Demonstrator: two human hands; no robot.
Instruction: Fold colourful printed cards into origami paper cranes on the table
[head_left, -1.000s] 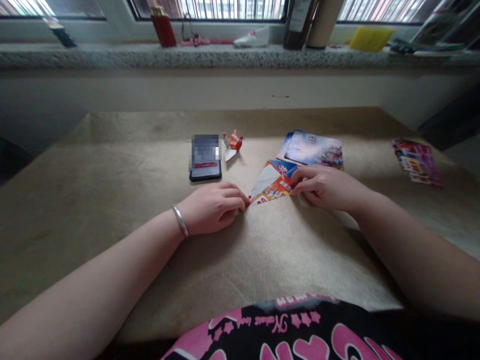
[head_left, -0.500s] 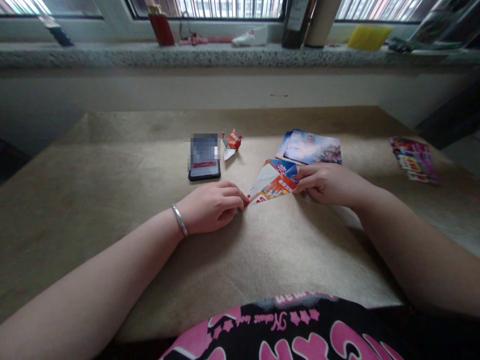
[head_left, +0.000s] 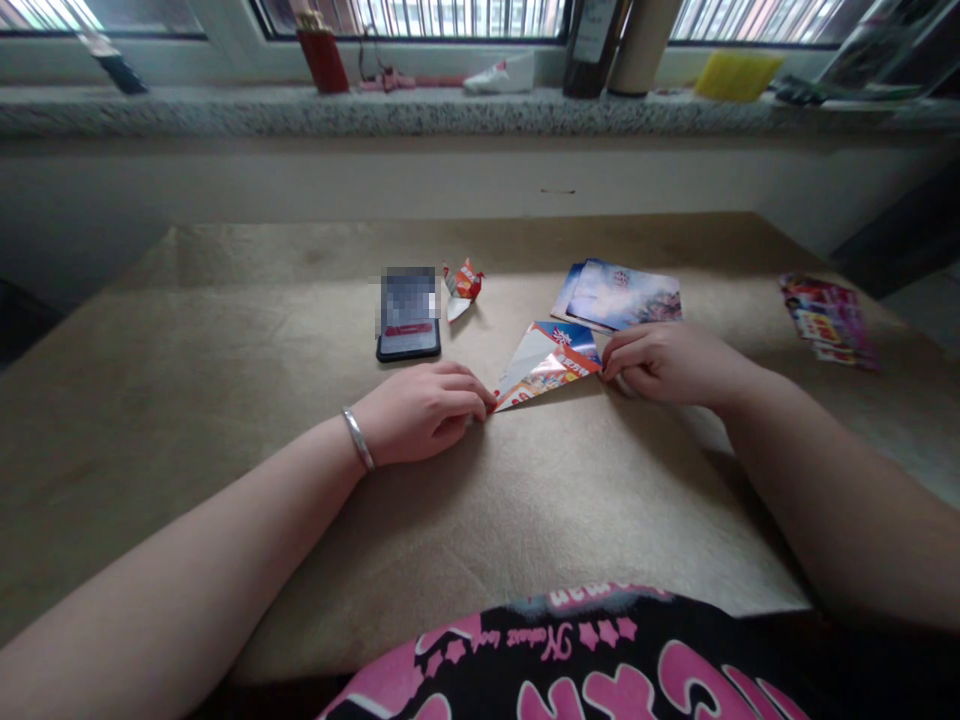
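A folded sheet of printed paper [head_left: 546,365], white, orange and blue, lies on the table in a kite-like shape. Its pointed left tip is pinched under the fingertips of my left hand [head_left: 431,410], which wears a silver bangle at the wrist. At the paper's right corner, the closed fingers of my right hand [head_left: 675,365] grip the edge. Just beyond the left hand are a phone [head_left: 409,338] and a small folded paper bird [head_left: 465,285] in red and white.
Several printed sheets [head_left: 626,292] are stacked behind my right hand. Colourful printed papers [head_left: 829,320] lie at the table's right side. Along the stone windowsill [head_left: 420,115] stand a red bottle [head_left: 322,50], a dark bottle [head_left: 592,45] and a yellow object [head_left: 739,76].
My right hand has shifted slightly right, so more of the paper's right corner shows. The paper's orange strip has tilted and catches the light. My left hand stays at the tip.
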